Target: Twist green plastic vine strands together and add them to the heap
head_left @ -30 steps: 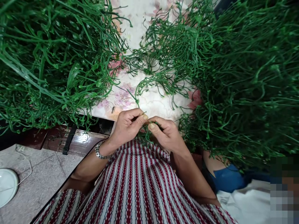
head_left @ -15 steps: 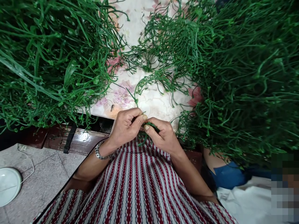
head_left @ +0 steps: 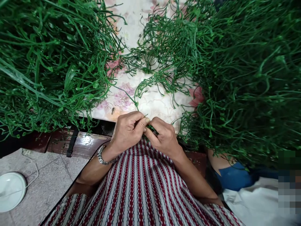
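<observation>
Close together at the table's front edge, my left hand (head_left: 127, 130) and my right hand (head_left: 162, 135) pinch thin green stems that look like plastic artificial plant parts. One green stem (head_left: 136, 103) runs up from behind my left fingers onto the cloth, with a fork near its middle. More green shows in my right hand, between the thumb and curled fingers. The thumbs and index fingertips nearly meet, and they cover the spot where the pieces come together. A metal band sits on my left wrist.
Big heaps of green stems lie left (head_left: 56, 62) and right (head_left: 246, 78), with a looser cluster (head_left: 164, 78) between them. Beneath is a floral tablecloth (head_left: 155, 105). A white round object (head_left: 11, 191) with a cord is on the floor. A person's knee (head_left: 218, 161) shows at right.
My fingers have closed in further around the stems. The green strands that hung below my fingertips no longer show. The forked stem has shifted slightly, and the view has moved a little.
</observation>
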The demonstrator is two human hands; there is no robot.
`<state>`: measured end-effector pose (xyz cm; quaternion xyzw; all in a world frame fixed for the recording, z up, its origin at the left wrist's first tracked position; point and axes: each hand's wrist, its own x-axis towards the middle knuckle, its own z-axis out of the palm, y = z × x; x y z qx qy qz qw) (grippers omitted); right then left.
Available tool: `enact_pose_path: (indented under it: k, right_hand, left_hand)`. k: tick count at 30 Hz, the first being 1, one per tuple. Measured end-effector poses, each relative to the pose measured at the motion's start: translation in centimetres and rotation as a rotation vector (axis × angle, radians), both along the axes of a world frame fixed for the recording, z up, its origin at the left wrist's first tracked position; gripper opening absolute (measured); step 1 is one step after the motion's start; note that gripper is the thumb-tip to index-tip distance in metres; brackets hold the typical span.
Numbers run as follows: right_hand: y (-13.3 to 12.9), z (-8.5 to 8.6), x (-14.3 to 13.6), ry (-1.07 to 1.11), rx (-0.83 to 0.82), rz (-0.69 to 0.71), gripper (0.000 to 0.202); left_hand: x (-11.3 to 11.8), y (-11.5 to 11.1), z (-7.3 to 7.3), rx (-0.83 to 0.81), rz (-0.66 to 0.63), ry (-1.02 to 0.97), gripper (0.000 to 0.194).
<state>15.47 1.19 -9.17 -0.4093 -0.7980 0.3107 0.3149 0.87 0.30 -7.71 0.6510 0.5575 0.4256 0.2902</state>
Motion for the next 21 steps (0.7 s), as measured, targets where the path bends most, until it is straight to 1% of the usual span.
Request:
enact_pose_path:
  k: [2,5,8,11,13,16,18,21]
  right_hand:
    - [0.0,0.2,0.2,0.021,-0.078,0.040,0.021]
    - [0.2,0.4,0.7,0.044,-0.198,0.108,0.020]
    - [0.6,0.4,1.3,0.048,-0.276,0.187,0.018]
    - [0.9,0.3,1.7,0.052,-0.334,0.249,0.016]
    - [0.9,0.3,1.7,0.039,-0.334,0.238,0.017]
    - [0.6,0.2,1.5,0.030,-0.284,0.166,0.021]
    - [0.5,0.2,1.2,0.051,-0.256,0.137,0.024]
    - [0.4,0.2,1.0,0.084,-0.277,0.156,0.025]
  left_hand:
    - [-0.2,-0.1,0.0,0.014,-0.022,0.038,0.028]
    - [-0.5,-0.1,0.1,0.001,-0.040,0.030,0.028]
    - [-0.6,0.0,0.0,-0.044,-0.037,-0.027,0.027]
    - [-0.5,0.0,-0.3,-0.127,-0.027,-0.133,0.026]
    - [-0.4,0.0,-0.5,-0.178,-0.024,-0.215,0.026]
    - [-0.1,-0.2,-0.8,-0.234,-0.051,-0.306,0.021]
    - [0.0,-0.3,-1.0,-0.236,-0.071,-0.334,0.017]
    - [0.1,-0.6,-1.5,-0.205,-0.031,-0.393,0.015]
